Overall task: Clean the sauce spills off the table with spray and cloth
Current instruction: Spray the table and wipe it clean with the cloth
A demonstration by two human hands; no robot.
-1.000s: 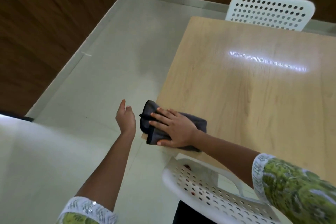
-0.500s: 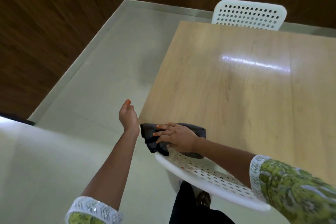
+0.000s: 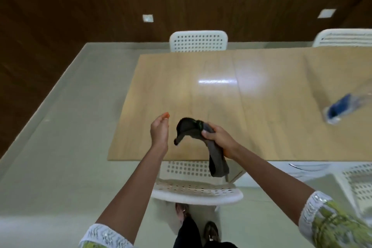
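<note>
Dark grey cloth (image 3: 213, 147) dangles crumpled above the wooden table (image 3: 261, 123).

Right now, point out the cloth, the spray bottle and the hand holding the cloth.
cloth (image 3: 189, 128), head view, on its dark bunched upper fold.
spray bottle (image 3: 340, 106), head view, on its blurred blue part.
right hand (image 3: 218, 136), head view, on its back.

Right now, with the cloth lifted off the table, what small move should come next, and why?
Probably bring the open left hand across to the dark cloth and refold it. The right hand grips it bunched, one end dangling past the table edge; a flat pad wipes better.
</note>
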